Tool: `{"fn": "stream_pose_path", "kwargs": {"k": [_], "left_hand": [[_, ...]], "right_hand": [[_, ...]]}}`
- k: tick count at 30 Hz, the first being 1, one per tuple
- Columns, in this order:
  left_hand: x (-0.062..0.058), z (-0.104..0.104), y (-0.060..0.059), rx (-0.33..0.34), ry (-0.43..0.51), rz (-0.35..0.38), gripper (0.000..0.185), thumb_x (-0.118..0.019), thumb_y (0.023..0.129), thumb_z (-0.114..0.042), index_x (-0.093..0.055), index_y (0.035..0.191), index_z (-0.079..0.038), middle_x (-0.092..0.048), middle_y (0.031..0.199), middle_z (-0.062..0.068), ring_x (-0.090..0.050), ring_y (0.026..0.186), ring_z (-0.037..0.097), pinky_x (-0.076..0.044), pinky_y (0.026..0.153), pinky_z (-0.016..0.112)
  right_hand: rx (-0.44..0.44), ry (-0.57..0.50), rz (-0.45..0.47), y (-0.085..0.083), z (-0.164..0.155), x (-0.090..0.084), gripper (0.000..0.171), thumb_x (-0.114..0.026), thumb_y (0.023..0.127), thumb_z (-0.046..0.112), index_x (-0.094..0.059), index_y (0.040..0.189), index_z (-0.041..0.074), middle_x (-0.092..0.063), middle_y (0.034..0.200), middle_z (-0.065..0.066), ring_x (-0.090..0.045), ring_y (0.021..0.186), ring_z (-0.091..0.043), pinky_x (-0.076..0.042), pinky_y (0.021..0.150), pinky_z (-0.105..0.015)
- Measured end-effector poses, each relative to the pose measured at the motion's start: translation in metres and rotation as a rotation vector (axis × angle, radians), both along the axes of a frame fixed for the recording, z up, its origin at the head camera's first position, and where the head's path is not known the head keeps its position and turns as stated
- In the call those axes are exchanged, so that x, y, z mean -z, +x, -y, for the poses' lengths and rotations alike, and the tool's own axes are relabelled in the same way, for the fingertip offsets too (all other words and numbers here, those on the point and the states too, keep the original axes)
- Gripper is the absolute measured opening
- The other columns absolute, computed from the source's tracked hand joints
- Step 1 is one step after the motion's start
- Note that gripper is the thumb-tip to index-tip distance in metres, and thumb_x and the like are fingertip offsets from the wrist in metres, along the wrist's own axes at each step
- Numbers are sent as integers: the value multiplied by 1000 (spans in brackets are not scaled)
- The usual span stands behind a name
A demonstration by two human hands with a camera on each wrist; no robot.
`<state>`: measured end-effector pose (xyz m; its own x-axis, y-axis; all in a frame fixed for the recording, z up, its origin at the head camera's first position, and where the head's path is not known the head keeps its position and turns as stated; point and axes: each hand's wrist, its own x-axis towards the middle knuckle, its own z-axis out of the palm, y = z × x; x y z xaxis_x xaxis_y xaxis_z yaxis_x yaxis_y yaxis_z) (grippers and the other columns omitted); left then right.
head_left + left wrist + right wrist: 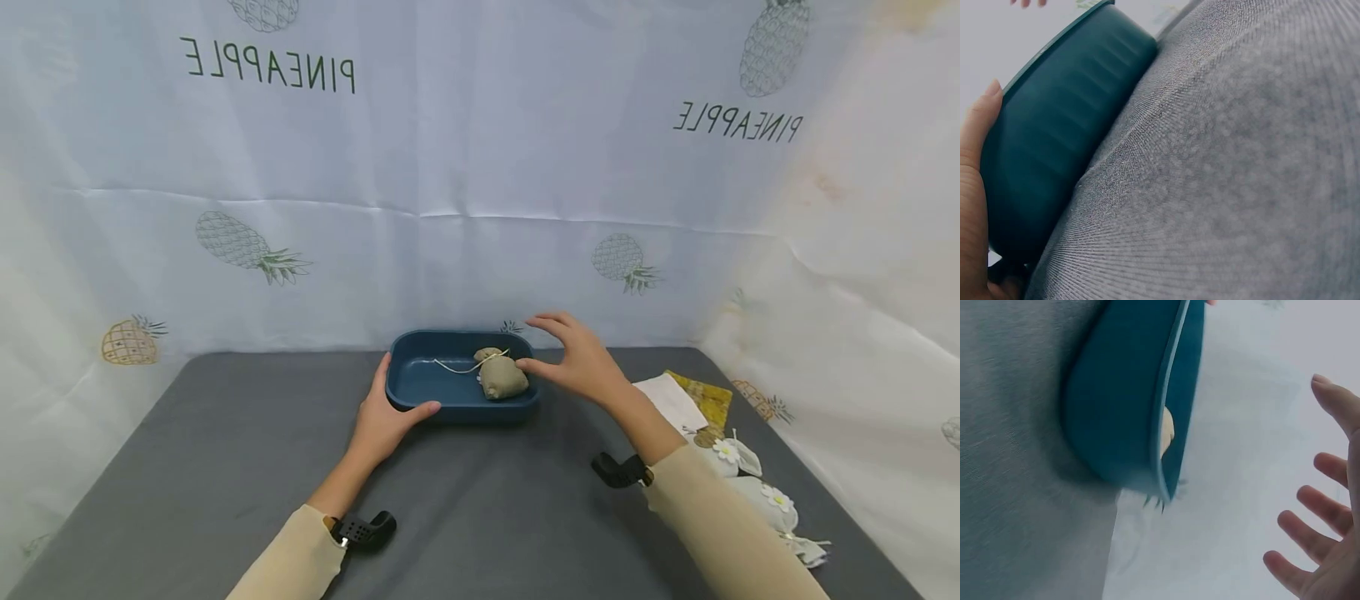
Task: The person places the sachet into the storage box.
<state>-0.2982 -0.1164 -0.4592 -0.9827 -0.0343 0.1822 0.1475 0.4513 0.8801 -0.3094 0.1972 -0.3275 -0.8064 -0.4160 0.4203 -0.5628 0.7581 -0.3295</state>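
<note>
A dark blue rectangular plastic tub (427,392) stands on the grey cloth surface. Inside it, toward the right end, lies a small tan drawstring pouch (504,378) with a pale cord trailing left. My left hand (381,423) grips the tub's left end, thumb along the front wall and fingers on the left side. In the left wrist view, the thumb of that hand (972,187) lies against the teal-looking wall. My right hand (577,360) hovers over the tub's right end with fingers spread. The right wrist view shows this hand (1329,531) apart from the tub, holding nothing.
At the right edge of the table lie several small pouches: a white one (671,402), a mustard patterned one (705,402) and pale ones with daisies (765,500), partly behind my right sleeve. A white pineapple-print curtain (450,167) borders the table's back and sides.
</note>
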Motion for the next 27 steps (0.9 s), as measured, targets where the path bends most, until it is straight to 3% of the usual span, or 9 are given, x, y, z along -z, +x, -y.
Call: {"fn": "stream_pose_path", "kwargs": {"k": [9,14,19,24,27], "left_hand": [[-1,3,0,-2,-16,7,118,-82,78,-55,-5,164,-32,-24,168,13,-33,151,41,-34,114,67],[0,3,-1,8,-27,15,118,-81,79,-57,-3,164,-32,-24,168,14,-34,150,41,-35,114,67],[-1,3,0,3,-29,14,118,-81,79,-57,-4,164,-30,-25,168,15,-36,149,43,-36,112,67],[-2,2,2,6,-14,20,119,-82,78,-56,-6,164,-29,-25,168,13,-35,150,42,-36,113,67],[-4,2,2,4,-3,15,119,-83,77,-56,-6,164,-30,-25,168,13,-34,150,41,-35,113,67]], "right_hand": [[169,-52,-172,53,-63,32,64,-87,78,35,-65,134,11,-69,128,-14,-66,116,-36,-55,89,-57],[256,-44,-147,88,-96,39,66,-88,77,36,-65,134,12,-68,131,-16,-64,118,-39,-53,86,-58],[384,-47,-144,122,-122,42,69,-90,74,39,-65,135,16,-69,129,-16,-65,106,-35,-51,74,-51],[529,-78,-81,148,-154,53,72,-89,76,39,-63,136,10,-65,129,-21,-58,111,-41,-44,80,-59],[602,-76,-38,158,-173,64,75,-89,75,41,-62,137,7,-62,131,-25,-56,109,-42,-44,79,-55]]}}
